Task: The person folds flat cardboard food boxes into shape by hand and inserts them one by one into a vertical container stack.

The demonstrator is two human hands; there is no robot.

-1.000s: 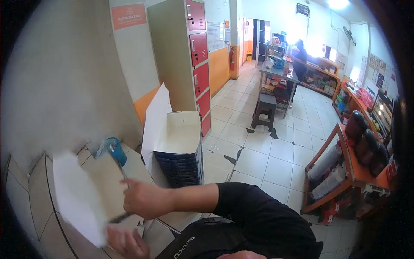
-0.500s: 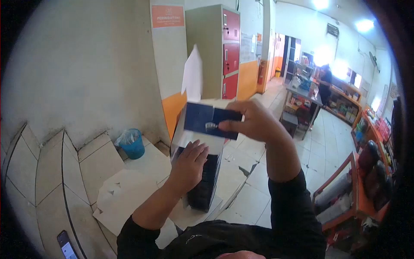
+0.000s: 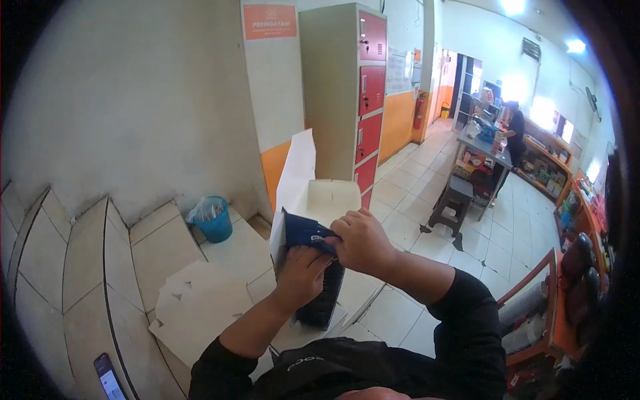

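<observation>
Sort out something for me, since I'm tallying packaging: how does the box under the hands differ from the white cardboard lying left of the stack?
The box has raised walls; the cardboard lies flat. The left hand and right hand are on the box; neither touches the cardboard. The box shows a dark blue panel; the cardboard shows only white. Both have pale surfaces.

A phone (image 3: 109, 377) lies on tiles (image 3: 83, 277), a blue bin (image 3: 216, 228) stands near the wall (image 3: 147, 100), red-doored lockers (image 3: 339, 100) beyond.
</observation>
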